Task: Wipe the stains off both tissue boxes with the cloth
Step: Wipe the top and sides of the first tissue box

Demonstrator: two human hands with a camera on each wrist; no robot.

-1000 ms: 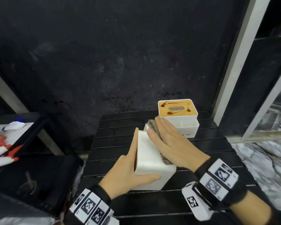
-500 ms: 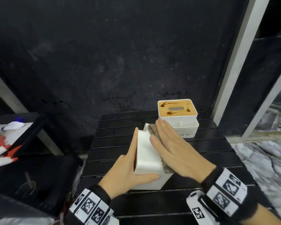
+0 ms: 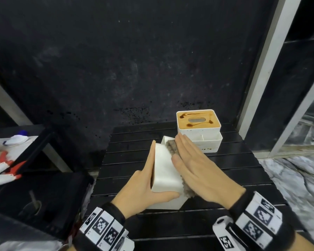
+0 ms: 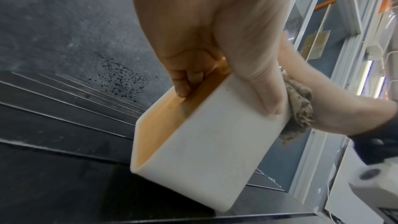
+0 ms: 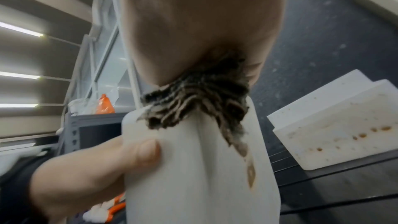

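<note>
The fingers [image 3: 184, 147] of the right hand [image 3: 198, 165] lie straight and close together, flat on a grey shaggy cloth [image 3: 171, 148] and pressing it against the right face of the near tissue box [image 3: 164, 171]. The left hand [image 3: 145, 189] grips that box from the other side: its fingers run along the left face, curling over the rim in the left wrist view, and its thumb [image 3: 163, 195] lies across the near end.

The near tissue box is white plastic with rounded corners, tipped on its side on the black slatted bench [image 3: 225, 178]; its orange-brown top faces left. In the right wrist view a brown smear [image 5: 251, 175] shows on the white face just below the cloth. The cloth is crumpled, and its edges stick out beyond the fingertips and below the heel of the palm.

The far tissue box [image 3: 198, 127] stands upright just beyond the right fingertips, near the back right of the bench. It is white, with an orange-brown top bearing dark streaks around an oval slot and brown specks on its front. A low white tray is attached in front of it.
</note>
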